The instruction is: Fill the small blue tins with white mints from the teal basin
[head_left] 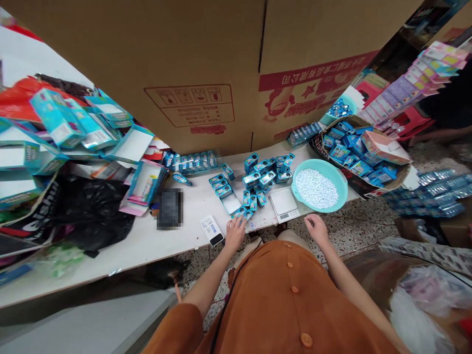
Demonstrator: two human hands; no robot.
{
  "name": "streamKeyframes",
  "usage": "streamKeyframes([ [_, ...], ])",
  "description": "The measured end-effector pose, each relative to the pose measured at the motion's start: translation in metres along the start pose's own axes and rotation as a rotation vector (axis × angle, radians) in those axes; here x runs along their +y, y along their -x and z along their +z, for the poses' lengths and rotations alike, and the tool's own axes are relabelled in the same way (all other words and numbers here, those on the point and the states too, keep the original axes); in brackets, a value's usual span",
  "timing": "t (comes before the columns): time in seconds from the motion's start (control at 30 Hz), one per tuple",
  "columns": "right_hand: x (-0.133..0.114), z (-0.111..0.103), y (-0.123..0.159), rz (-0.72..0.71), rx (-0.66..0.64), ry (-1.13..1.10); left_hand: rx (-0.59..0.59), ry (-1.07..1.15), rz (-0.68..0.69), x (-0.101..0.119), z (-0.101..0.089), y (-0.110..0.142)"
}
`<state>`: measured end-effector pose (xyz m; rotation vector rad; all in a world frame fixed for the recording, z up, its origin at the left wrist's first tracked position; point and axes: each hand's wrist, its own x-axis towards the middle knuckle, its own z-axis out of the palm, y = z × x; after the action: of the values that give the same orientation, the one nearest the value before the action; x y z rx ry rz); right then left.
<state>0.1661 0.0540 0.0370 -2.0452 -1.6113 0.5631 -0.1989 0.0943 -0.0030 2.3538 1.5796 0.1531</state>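
My left hand (235, 235) is at the table's front edge, its fingers closed on a small blue tin (239, 212) at the near end of an open display box (231, 202). Several like tins stand in the box's far end. More blue tins (260, 178) are clustered to the right of it. My right hand (317, 230) hovers just in front of the turquoise basin (344, 196), fingers curled; whatever they may hold is hidden. Small white pellets (316, 188) fill the basin. A white digital scale (283, 204) sits between the tins and the basin.
A white power bank-like device (212, 230) and a blurred dark object (170, 209) lie to the left. Wrapped packs (195, 161) line the tall carton (206, 49). Empty display boxes (61, 123) pile up far left; a carton of blue packets (363, 157) stands right.
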Motion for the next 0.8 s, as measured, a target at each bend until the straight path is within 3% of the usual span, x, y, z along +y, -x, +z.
streamKeyframes([
  [0.4,0.017,-0.005,0.018,0.015,0.052,0.007,0.067,-0.069,0.102,0.001,0.013,-0.011],
  [0.67,0.040,-0.017,-0.009,-0.010,0.019,-0.027,0.096,0.009,-0.084,0.024,0.024,-0.018],
  [0.8,0.058,-0.027,-0.033,-0.040,0.025,-0.033,0.085,0.008,-0.156,0.037,0.019,-0.013],
])
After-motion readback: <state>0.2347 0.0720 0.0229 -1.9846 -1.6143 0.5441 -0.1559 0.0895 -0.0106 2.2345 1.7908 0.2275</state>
